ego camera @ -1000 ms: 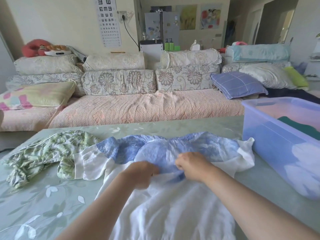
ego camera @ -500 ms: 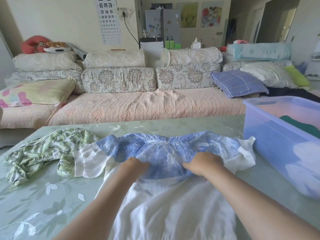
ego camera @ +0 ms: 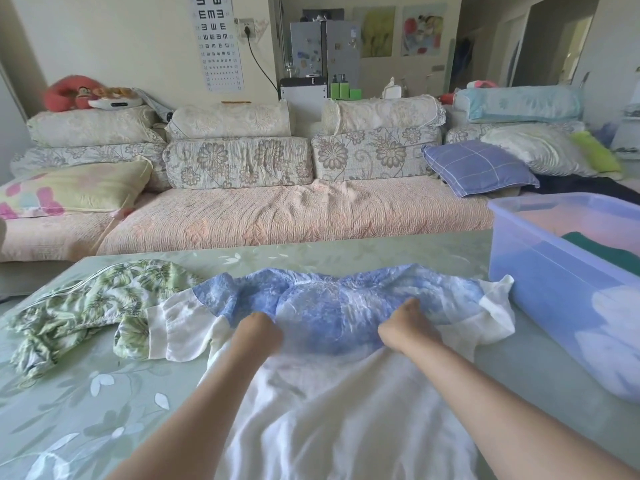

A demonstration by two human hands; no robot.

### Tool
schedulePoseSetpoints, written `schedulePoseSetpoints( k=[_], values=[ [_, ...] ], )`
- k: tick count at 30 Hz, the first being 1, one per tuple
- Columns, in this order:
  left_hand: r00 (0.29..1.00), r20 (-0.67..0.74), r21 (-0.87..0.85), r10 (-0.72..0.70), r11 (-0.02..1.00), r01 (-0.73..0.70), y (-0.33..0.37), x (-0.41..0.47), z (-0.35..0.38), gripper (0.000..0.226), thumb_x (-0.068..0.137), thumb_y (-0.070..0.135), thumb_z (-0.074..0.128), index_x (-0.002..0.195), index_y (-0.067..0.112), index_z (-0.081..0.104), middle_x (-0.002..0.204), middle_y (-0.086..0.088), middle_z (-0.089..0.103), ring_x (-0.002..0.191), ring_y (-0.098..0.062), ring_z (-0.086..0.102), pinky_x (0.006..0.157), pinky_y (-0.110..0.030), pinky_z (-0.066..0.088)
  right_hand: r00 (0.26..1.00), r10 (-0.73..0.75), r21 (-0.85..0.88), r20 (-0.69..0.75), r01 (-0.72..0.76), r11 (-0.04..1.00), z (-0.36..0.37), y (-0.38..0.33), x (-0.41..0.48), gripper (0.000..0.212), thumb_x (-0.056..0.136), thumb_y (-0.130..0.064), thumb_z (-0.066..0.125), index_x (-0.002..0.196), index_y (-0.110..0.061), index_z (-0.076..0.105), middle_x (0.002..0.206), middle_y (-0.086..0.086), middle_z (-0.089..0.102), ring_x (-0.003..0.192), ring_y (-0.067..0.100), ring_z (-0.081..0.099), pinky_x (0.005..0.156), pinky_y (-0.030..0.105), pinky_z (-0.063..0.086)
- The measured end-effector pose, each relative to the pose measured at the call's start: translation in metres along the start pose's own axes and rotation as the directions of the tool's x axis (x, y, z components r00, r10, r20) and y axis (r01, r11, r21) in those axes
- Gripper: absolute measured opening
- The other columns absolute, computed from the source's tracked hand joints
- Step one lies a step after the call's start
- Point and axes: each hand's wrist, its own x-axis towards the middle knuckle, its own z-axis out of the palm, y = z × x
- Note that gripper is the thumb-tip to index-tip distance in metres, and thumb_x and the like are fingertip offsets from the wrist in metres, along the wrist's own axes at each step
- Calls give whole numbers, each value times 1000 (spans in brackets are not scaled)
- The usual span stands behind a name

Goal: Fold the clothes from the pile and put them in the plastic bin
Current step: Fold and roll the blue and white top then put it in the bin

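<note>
A blue-and-white dress (ego camera: 332, 306) lies spread on the green table (ego camera: 76, 403), its blue top at the far side and its white skirt running toward me. My left hand (ego camera: 258, 332) grips the fabric where the blue meets the white, on the left. My right hand (ego camera: 403, 323) pinches the same seam area on the right, its fingertips tucked under the sheer blue layer. A clear blue plastic bin (ego camera: 554, 282) stands at the right edge of the table with a dark green folded piece inside.
A green leaf-print garment (ego camera: 86, 299) lies crumpled at the table's left, touching the dress's sleeve. Beyond the table runs a long sofa (ego camera: 277, 216) with several cushions. The bin's near wall sits close to the dress's right sleeve.
Both hands have slid apart along the blue-white seam, the left one leftward and the right one rightward, spreading the top of the dress flatter.
</note>
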Motion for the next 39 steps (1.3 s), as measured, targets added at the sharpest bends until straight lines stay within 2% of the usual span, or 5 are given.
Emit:
schedulePoseSetpoints(
  k=[4,10,14,20,39],
  values=[
    [913,-289,75,289,957,-279,14,19,-6,38,77,-6,40,110,8,53,111,-12,57,100,-30,54,84,-39,48,840,-410,-198,-355,361,911,3,-14,6,50,83,-14,58,129,-14,37,127,13,45,116,33,50,86,38,42],
    [803,-53,196,593,795,-574,49,50,26,47,97,16,41,144,18,39,149,-2,39,137,-22,34,108,-40,35,632,-770,-389,85,733,559,24,-16,40,80,89,-43,47,158,-27,9,166,3,-13,153,20,-9,122,48,6],
    [805,349,459,480,661,-594,19,60,63,74,96,62,33,156,28,5,164,6,-3,150,-16,-3,121,-48,7,722,-596,-455,353,689,565,31,11,63,87,91,-69,39,159,-33,-1,166,-2,-10,153,16,-5,123,43,4],
    [784,129,541,607,619,-569,35,77,55,44,92,57,43,122,29,59,125,0,52,124,-22,45,100,-38,38,749,-657,-558,89,583,590,29,-22,80,42,94,-55,41,114,-26,63,125,3,57,124,25,48,104,41,32],
    [955,48,517,294,810,-276,-6,124,56,70,95,65,16,156,31,9,163,-2,12,149,-27,9,119,-54,3,870,-467,-614,161,459,643,55,-19,106,74,97,-65,20,159,-28,2,165,16,-6,152,34,-9,120,57,-2]
  ],
)
